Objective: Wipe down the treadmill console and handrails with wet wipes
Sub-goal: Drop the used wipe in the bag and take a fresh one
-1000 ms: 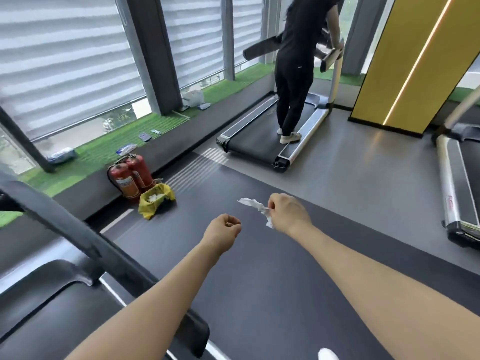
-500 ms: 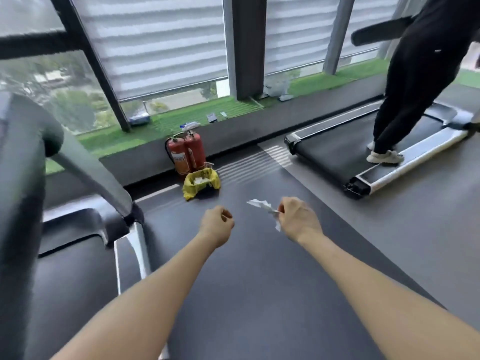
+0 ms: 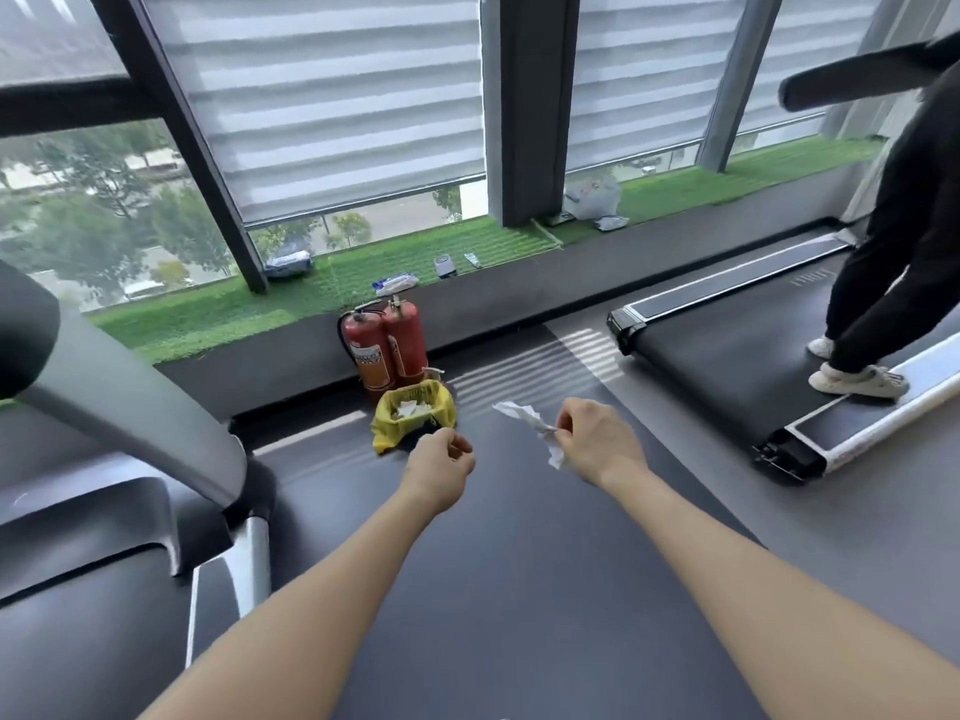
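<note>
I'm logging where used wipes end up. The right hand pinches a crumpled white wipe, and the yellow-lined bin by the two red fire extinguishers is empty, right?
Not quite. The right hand does pinch the crumpled white wipe, but the yellow-lined bin by the fire extinguishers is not empty: the head view shows white crumpled pieces already inside it.

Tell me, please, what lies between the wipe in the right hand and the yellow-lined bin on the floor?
Only bare dark floor mat, as the head view shows. The right hand pinches the crumpled wipe just right of the yellow-lined bin.
</note>
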### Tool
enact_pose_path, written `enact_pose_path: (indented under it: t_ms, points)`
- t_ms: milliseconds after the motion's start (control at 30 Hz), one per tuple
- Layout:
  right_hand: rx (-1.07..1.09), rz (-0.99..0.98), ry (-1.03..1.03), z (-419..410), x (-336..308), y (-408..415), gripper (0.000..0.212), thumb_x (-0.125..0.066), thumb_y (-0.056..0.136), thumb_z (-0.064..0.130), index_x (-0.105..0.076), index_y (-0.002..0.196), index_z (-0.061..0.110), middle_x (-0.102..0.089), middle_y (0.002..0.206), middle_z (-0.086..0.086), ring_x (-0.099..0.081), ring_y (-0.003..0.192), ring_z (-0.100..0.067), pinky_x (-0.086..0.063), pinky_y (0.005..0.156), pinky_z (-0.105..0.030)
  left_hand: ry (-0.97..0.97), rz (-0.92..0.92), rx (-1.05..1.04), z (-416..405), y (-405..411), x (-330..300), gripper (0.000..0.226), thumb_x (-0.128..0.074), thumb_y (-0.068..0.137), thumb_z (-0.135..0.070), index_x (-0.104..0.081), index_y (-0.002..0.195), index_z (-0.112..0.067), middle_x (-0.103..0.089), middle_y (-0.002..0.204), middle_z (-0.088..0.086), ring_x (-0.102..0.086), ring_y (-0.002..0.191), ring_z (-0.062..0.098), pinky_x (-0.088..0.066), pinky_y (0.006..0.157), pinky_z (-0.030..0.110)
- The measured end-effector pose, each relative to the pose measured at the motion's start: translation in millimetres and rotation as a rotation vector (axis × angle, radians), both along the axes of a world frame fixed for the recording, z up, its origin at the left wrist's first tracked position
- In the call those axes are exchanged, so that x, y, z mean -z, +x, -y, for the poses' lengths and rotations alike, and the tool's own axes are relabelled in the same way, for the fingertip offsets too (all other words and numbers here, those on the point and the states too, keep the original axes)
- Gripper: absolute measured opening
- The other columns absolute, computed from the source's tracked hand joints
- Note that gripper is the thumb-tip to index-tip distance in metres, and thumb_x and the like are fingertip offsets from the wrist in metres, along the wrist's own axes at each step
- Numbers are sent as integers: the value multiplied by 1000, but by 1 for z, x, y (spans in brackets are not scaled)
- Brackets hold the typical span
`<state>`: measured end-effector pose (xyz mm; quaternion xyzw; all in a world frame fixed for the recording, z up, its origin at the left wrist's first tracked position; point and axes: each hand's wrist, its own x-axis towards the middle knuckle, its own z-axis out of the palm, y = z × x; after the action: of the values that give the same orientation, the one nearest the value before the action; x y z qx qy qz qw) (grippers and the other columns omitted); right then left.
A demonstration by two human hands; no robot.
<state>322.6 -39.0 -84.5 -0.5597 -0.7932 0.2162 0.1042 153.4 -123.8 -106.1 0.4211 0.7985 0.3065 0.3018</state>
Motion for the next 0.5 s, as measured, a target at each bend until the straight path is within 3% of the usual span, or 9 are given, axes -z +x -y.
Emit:
enact_pose_path:
  t_ms: [233, 500]
  points:
    - [-84, 104, 29, -145, -5, -89, 10, -51, 94, 21, -53, 86, 16, -59, 97, -2, -51, 85, -21, -37, 68, -29, -14, 59, -77, -132, -86, -1, 8, -54, 93, -14, -58, 100, -12, -56, 86, -1, -52, 80, 15, -41, 60, 20]
    - [-323, 75, 7, -307, 25, -227, 10, -47, 93, 15, -51, 85, 19, -59, 103, -5, -55, 95, -24, -41, 74, -31, 11, 59, -229, -275, -187, 24, 4, -57, 92, -13, -54, 93, -15, -53, 82, -3, -50, 75, 11, -36, 54, 8]
